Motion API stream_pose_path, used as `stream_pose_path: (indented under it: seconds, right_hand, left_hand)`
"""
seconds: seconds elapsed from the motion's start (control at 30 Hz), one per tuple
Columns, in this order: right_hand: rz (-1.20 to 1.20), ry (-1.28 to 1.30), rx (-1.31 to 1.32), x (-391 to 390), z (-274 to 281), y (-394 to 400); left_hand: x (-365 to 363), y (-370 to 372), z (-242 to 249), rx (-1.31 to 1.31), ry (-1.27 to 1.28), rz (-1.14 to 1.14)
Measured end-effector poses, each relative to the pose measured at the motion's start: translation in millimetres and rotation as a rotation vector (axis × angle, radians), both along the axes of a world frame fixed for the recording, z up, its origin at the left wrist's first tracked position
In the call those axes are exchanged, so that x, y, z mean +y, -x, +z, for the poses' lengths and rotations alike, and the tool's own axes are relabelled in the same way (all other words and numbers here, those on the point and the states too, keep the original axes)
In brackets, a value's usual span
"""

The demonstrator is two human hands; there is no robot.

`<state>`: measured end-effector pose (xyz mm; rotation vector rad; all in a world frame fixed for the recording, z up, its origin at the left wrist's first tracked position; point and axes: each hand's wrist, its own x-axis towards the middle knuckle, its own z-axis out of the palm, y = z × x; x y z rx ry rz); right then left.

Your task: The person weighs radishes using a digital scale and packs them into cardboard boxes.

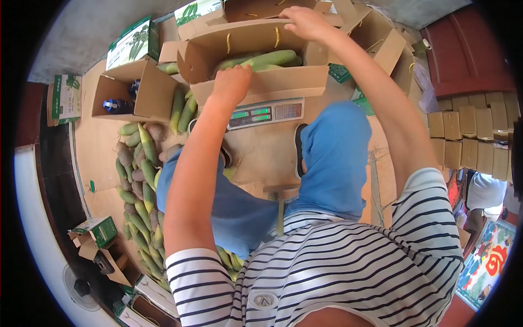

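In front of me is an open cardboard box with yellow cord loops on its far wall. Several long green radishes lie inside it. My left hand is closed over the near left edge of this box, its fingertips partly hidden beside the radishes. My right hand is at the far right of the box, over its back edge, with fingers stretched out and apart. A scale with a lit green display sits just below the near flap.
Green and brownish radishes are heaped on the floor at left. Another open box holds dark and blue items. Printed boxes stand behind it. Stacked cartons and a person are at right.
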<state>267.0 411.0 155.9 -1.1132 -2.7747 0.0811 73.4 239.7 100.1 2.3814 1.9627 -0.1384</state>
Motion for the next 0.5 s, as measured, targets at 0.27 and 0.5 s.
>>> stream_pose_path:
  seconds: [0.27, 0.5]
  right_hand:
    - [-0.080, 0.100, -0.142, 32.6, -60.2, 47.4]
    - [0.099, 0.068, -0.300, 22.8, -53.4, 51.8]
  left_hand:
    - [0.1, 7.4, -14.1, -0.150, -0.005, 0.024]
    - [-7.5, -5.2, -5.1, -0.028, -0.039, -0.030]
